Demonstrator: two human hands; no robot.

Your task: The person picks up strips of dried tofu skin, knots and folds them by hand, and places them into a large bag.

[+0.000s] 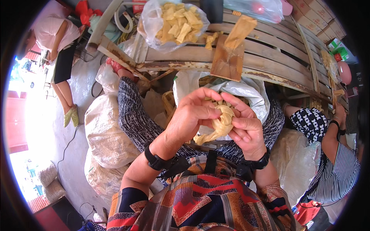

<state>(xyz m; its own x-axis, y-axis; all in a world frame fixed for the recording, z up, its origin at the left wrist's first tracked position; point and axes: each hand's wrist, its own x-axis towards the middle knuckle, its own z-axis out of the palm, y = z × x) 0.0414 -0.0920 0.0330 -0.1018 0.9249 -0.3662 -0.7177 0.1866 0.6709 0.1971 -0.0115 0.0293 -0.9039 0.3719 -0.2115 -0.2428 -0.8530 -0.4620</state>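
A yellowish strip that looks like tofu skin (220, 128) is looped into a loose knot between my hands, one end trailing down to the left. My left hand (189, 112) pinches the loop from its upper left with thumb and fingers. On the other side, my right hand (245, 125) grips the strip between thumb and fingers. Both hands are above a white woven sack (185, 82) between my knees, with small yellowish pieces partly visible inside. Beyond it, a wooden board (227, 65) rests on a slatted bench, with a flat folded strip (241, 30) on its far end.
The slatted bench (274, 59) has a rusty metal edge. On it stand a clear plastic bag (149, 20) of yellowish pieces and a small knotted piece (211, 40). Full sacks (108, 130) lie at my left. One person (332, 161) sits at right; another (57, 37) is at far left.
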